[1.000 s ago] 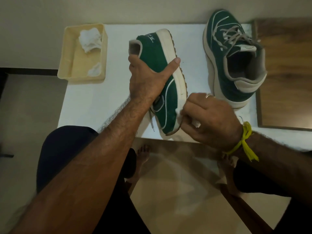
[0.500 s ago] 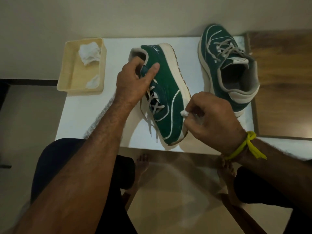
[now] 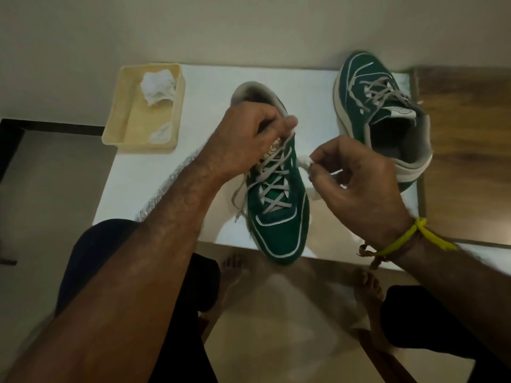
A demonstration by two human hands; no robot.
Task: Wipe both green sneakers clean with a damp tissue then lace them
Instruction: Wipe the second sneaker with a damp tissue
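Observation:
A green sneaker (image 3: pixel 279 230) with grey laces stands upright on the white table (image 3: pixel 210 87), toe toward me and over the near edge. My left hand (image 3: pixel 249 136) grips its tongue and collar near the heel opening. My right hand (image 3: pixel 356 183) pinches a small white tissue (image 3: pixel 304 162) just right of the sneaker's laces. The second green sneaker (image 3: pixel 378 111) rests at the table's far right, laces loose, toe pointing away.
A cream tray (image 3: pixel 121 117) holding used crumpled tissues (image 3: pixel 157 87) sits at the table's far left. A wooden surface (image 3: pixel 464 150) adjoins the table on the right. My knees and bare feet are below the table's near edge. A wall rises behind.
The near sneaker has turned from lying on its side to standing upright with laces up. My left hand shifted to the tongue. My right hand lifted the tissue off the sole edge.

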